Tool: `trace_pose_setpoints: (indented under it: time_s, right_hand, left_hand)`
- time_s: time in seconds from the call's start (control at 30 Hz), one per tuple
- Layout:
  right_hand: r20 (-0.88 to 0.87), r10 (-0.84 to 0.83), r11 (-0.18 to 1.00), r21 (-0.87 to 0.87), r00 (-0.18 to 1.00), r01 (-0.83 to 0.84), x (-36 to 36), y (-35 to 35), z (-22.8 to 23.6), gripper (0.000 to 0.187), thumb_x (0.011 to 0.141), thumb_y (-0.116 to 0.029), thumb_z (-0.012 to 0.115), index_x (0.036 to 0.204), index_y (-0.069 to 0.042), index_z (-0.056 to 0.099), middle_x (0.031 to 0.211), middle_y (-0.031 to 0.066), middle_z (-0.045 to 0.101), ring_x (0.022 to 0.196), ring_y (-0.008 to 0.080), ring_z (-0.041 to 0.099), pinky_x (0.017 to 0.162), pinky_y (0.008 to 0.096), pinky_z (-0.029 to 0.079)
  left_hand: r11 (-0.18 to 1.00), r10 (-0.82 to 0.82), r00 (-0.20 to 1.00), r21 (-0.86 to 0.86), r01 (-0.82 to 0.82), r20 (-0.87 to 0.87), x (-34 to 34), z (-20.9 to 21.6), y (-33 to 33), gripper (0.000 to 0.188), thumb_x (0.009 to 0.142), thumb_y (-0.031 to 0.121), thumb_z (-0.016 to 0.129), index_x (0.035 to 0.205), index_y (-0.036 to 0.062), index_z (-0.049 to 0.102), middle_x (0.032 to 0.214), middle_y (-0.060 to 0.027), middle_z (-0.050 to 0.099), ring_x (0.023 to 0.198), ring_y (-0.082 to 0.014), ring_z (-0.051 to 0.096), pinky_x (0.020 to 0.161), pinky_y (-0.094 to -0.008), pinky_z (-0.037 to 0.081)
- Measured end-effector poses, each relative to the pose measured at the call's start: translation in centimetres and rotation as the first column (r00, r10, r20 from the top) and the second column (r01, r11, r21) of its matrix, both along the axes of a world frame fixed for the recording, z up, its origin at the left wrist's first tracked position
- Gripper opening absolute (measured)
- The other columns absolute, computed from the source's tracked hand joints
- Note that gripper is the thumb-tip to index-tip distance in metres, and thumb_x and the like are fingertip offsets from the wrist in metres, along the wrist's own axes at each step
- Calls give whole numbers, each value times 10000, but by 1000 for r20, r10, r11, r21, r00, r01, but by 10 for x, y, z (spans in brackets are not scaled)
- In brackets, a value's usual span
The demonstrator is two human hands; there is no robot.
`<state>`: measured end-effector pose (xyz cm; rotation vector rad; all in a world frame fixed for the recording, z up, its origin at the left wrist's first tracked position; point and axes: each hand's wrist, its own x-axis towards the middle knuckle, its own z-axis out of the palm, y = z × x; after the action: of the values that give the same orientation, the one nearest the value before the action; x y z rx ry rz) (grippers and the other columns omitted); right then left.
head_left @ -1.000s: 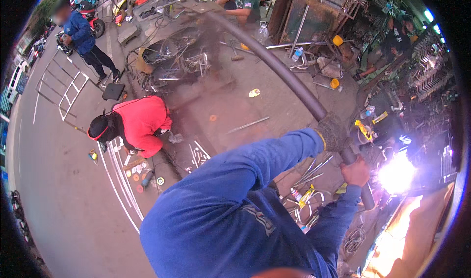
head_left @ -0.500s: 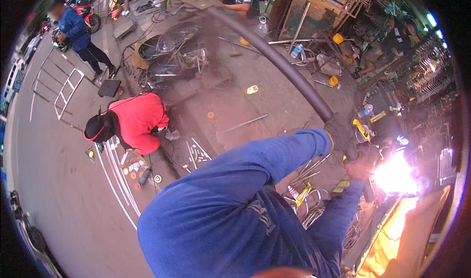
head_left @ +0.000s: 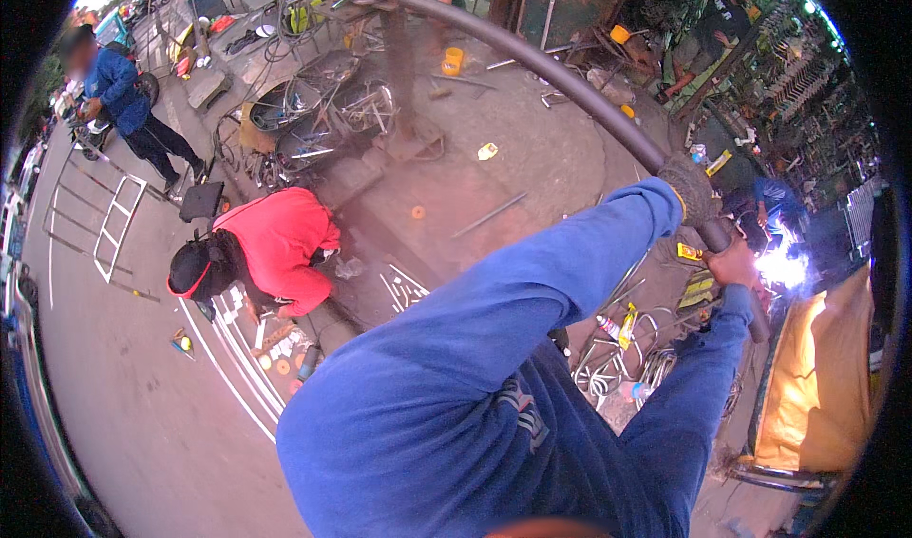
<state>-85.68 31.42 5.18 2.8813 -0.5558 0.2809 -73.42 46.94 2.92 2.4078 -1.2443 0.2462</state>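
A long dark metal pipe [head_left: 570, 82] runs from a plate on top of an upright metal post [head_left: 397, 63] down to the right, past my hands; it looks bowed in this wide view. My left hand [head_left: 686, 185], in a dark knitted glove, is wrapped round it. Lower down, near the pipe's free end, my bare right hand [head_left: 732, 263] grips the same pipe. My blue-sleeved left arm stretches across my body. Beyond my right hand a bright welding arc [head_left: 784, 268] glows, with a person in blue [head_left: 779, 201] crouched beside it.
A person in red [head_left: 275, 244] crouches at left beside metal strips. Coiled cable or tubing [head_left: 608, 372] lies below my arms. An orange-yellow sheet [head_left: 807, 377] hangs at right. A basin of scrap [head_left: 294, 101] stands near the post. Another person [head_left: 123, 92] stands far left.
My view has shifted, and both hands with the pipe's free end appear farther right. My grip stays on the pipe. The welding glare looks smaller, and the person beside it shows more clearly.
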Motion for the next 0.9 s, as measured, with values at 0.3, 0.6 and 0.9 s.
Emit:
trace_pose_setpoints:
  time_s: [0.3,0.6,0.9]
  right_hand:
    - [26,-23,1000,18,999,23,-16,24,2,604,613,-358,785,1095,-17,655,973,257,696,905,410,688,786,505,558]
    - [3,-28,999,46,1000,28,-8,20,1,571,589,-315,803,1070,-33,677,930,254,703,888,431,686,784,508,551]
    - [-2,-139,965,-224,990,135,-43,40,-4,688,618,-400,787,1155,5,645,1034,249,692,983,402,671,877,476,534]
  left_hand:
    - [904,28,996,-423,-62,-86,-10,-1,10,349,792,423,629,985,142,708,962,-97,703,902,-299,672,795,-436,522]
    - [910,-47,978,-413,-42,-205,-15,8,24,285,857,324,609,1061,151,707,898,-114,667,841,-327,650,803,-483,483]
    - [997,2,987,-73,10,163,-39,-5,35,257,899,340,533,999,229,741,941,-84,727,911,-306,678,733,-581,444]
